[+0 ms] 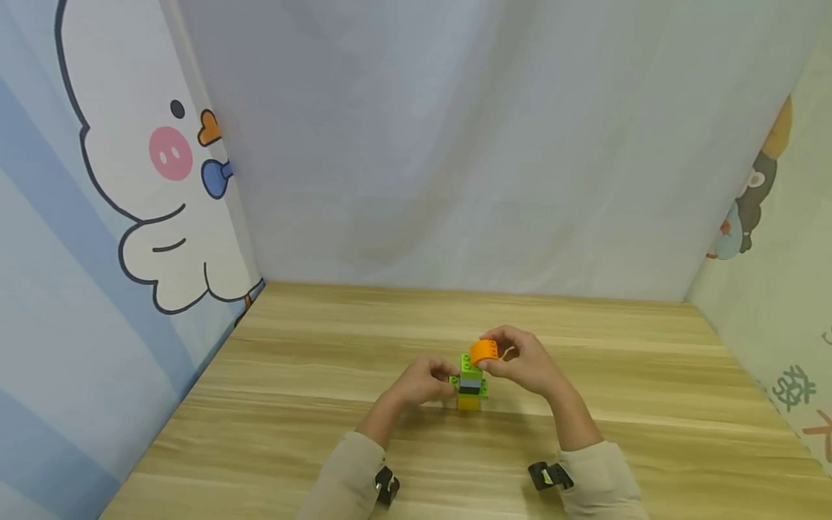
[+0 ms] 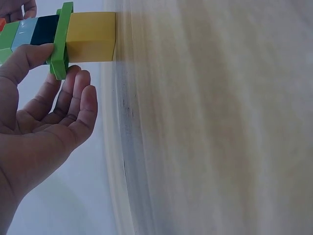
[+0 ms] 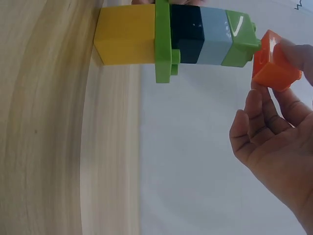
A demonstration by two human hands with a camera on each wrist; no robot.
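Note:
A toy brick tower stands upright on the table. Its base is a yellow brick (image 3: 126, 36), and above it come a wider green plate (image 3: 163, 63), a dark brick (image 3: 187, 36), a grey-blue brick (image 3: 216, 36) and a green top brick (image 3: 239, 41). My left hand (image 1: 424, 381) steadies the tower from the left, thumb and fingers pinching the green plate's edge. Between thumb and fingers, my right hand (image 1: 525, 361) holds an orange brick (image 1: 482, 352) with a curved side. That brick is at the studs of the top brick; whether it is seated cannot be told.
The wood-grain table (image 1: 292, 433) reaches back to a pale curtain (image 1: 455, 144). Printed cloths hang at both sides, the left one with a white cartoon figure (image 1: 130, 72). Black straps (image 1: 388, 485) sit at both cuffs.

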